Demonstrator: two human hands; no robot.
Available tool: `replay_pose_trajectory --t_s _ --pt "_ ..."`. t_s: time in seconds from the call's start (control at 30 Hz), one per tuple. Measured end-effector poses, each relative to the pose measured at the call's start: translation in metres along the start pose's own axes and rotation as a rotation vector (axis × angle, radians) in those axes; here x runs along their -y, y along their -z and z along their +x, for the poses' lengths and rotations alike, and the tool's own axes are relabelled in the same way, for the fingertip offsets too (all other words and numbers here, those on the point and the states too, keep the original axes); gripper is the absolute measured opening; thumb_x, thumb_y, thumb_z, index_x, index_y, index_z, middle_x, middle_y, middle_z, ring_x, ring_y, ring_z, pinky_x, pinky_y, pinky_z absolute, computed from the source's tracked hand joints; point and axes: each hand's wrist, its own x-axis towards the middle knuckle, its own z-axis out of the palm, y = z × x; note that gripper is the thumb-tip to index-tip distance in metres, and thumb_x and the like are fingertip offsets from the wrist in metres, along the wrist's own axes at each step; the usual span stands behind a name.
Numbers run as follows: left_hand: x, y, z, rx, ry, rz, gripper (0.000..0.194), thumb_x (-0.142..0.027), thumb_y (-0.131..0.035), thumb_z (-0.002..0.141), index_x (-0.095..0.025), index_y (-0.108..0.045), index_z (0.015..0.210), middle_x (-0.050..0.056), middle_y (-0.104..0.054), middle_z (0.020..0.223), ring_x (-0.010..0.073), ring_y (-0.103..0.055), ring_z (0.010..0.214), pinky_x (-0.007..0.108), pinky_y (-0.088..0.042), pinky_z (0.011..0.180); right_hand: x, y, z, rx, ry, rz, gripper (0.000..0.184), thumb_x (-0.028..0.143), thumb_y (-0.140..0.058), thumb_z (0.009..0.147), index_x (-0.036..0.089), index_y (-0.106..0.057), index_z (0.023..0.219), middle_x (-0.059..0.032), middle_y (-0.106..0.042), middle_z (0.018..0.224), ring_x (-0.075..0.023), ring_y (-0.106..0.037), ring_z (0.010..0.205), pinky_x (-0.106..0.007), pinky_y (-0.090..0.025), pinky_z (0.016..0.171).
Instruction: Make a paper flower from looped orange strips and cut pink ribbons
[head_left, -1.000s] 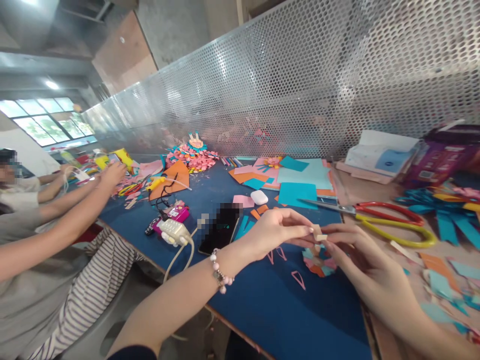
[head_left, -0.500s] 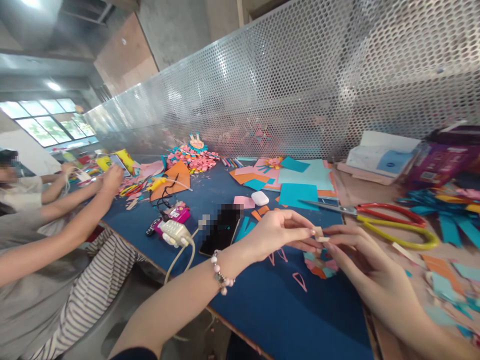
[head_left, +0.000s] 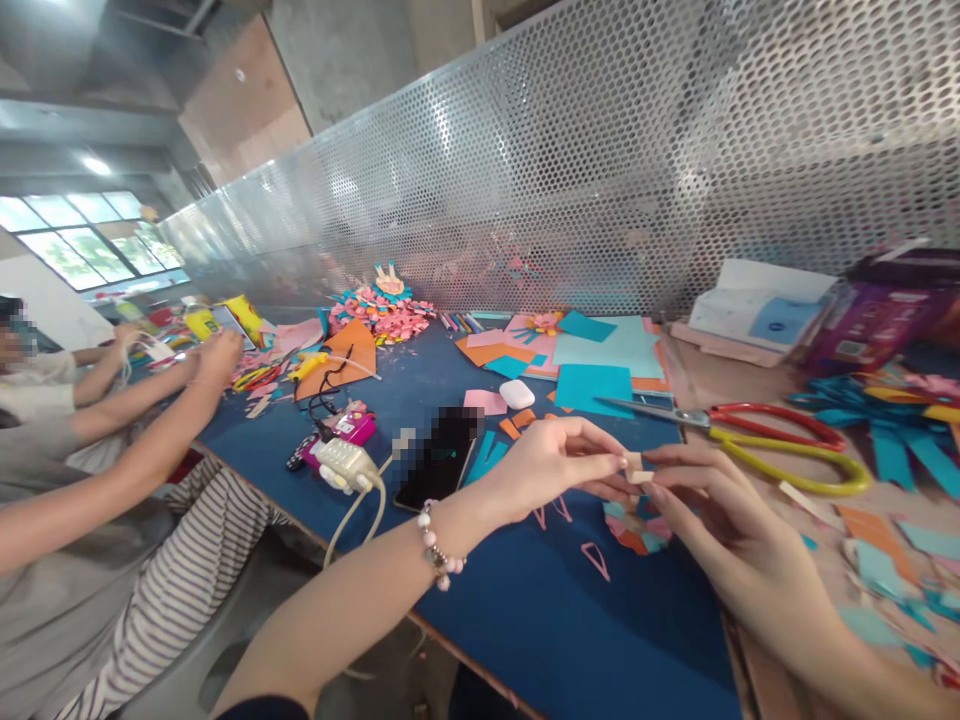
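Between my two hands is a small cream paper strip [head_left: 639, 476], folded or bent. My left hand [head_left: 559, 462], with a beaded bracelet on its wrist, pinches the strip between thumb and fingers. From the other side, the fingertips of my right hand [head_left: 727, 530] close on its right end. Below them on the blue table lies a round cluster of pink, teal and orange paper pieces [head_left: 636, 528], partly covered by my fingers. Thin pink paper loops [head_left: 596, 562] lie nearby. Scissors [head_left: 787, 440] with red and yellow handles rest beyond my right hand.
A phone [head_left: 442, 458], a white power adapter with cable [head_left: 349, 465] and a white case [head_left: 517, 393] lie left. Coloured sheets [head_left: 600, 350] sit near the perforated metal screen [head_left: 562, 180]. Paper scraps [head_left: 885, 560] cover the right side. Another person's hands [head_left: 217, 355] work at far left.
The view has shifted slightly. Both hands keep hold of the small paper strip in nearly the same pose.
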Motion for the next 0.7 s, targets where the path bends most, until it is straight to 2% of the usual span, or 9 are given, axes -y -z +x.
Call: replay_pose_trajectory --t_s 0.2,0.43,0.57,0.7 --pt "-0.0018 -0.0014 -0.0012 0.005 0.025 -0.013 0.024 -0.026 -0.074 0.073 -0.012 -0.062 0.088 0.006 -0.067 0.086 0.0167 -0.069 0.075 0.039 -0.055 0.079 -0.0026 0.0001 -0.0015 0.025 -0.029 0.037 0.008 0.030 -0.056 0.089 0.027 -0.061 0.093 -0.0045 -0.050 0.112 -0.0194 -0.058 0.097 -0.028 -0.058 0.068" --pt "0.0010 -0.0001 0.0006 -0.002 0.021 -0.022 0.030 -0.031 -0.076 0.070 -0.012 -0.062 0.089 0.006 -0.067 0.086 0.0175 -0.068 0.076 0.042 -0.054 0.081 0.0020 0.0000 -0.0001 0.031 -0.036 0.050 0.009 0.031 -0.055 0.089 0.028 -0.061 0.095 -0.0040 -0.051 0.112 -0.0186 -0.058 0.096 -0.025 -0.058 0.064" --pt "0.0010 0.0000 0.0007 -0.001 0.013 -0.009 0.027 -0.029 -0.074 0.072 -0.012 -0.062 0.089 0.006 -0.067 0.085 0.0179 -0.068 0.078 0.042 -0.054 0.082 0.0053 -0.0008 0.0005 0.021 -0.021 0.049 0.007 0.030 -0.055 0.089 0.028 -0.061 0.093 -0.0038 -0.052 0.109 -0.0175 -0.059 0.094 -0.024 -0.059 0.064" --pt "-0.0010 -0.0017 0.0005 -0.006 0.027 -0.038 0.021 -0.024 -0.070 0.076 -0.011 -0.061 0.089 0.006 -0.067 0.084 0.0168 -0.068 0.076 0.042 -0.053 0.083 0.0045 -0.0014 -0.0004 0.017 -0.065 0.096 0.007 0.031 -0.056 0.089 0.028 -0.061 0.092 -0.0039 -0.053 0.110 -0.0178 -0.061 0.094 -0.025 -0.060 0.064"
